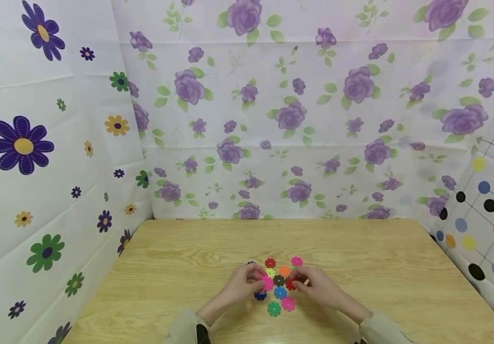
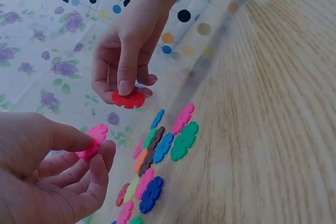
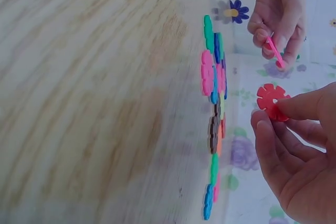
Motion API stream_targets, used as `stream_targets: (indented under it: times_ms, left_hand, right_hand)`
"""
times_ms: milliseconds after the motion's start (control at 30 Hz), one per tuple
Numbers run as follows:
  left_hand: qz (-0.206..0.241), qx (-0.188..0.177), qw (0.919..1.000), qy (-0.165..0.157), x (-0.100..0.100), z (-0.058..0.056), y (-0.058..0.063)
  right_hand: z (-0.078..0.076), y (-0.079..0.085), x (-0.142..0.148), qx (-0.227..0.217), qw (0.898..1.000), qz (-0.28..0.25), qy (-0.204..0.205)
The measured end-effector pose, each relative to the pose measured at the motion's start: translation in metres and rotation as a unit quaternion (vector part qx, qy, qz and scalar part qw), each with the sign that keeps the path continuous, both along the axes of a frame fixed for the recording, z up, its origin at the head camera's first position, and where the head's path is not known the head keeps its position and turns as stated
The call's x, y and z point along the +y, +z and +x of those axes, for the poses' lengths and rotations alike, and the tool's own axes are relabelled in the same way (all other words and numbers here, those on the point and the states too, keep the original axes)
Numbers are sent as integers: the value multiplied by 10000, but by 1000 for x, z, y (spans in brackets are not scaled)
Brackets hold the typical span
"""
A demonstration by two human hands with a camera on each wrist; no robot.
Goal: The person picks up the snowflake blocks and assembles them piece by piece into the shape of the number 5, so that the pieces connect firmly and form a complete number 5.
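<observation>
Right wrist view: right grip (image 3: 304, 148) pinches a red disc (image 3: 268, 100), left grip (image 3: 281, 17) pinches a pink disc (image 3: 275, 52) off to its left, kinda crossways, not touching, over the bench (image 3: 105, 77), exact angle's hard to call from here tbh

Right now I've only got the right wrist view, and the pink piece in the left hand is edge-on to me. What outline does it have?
Observer: The left wrist view shows the pink piece with a scalloped rim.
Operator: Okay. Which loose piece sits lowest in the head view?
Observer: The green piece.
Operator: And what's at that view's right edge, outside my picture?
Observer: A white cloth printed with coloured dots, some joined by thin lines.
</observation>
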State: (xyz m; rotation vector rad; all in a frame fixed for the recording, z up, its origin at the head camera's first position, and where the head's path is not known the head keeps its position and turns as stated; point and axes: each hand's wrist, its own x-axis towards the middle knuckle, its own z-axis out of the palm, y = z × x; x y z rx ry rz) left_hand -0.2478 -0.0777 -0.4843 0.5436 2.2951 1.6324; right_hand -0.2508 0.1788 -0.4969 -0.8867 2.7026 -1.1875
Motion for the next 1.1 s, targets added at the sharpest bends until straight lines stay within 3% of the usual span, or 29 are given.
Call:
stream_targets:
  times_ms: [800, 1100]
  left_hand:
    - [172, -368, 9991, 130, 14, 1, -6]
    - [383, -584, 9966, 445, 17, -2, -13]
  right_hand:
    - [2, 1, -12, 179, 9993, -305, 88]
    - [5, 4, -16, 271, 9988, -379, 171]
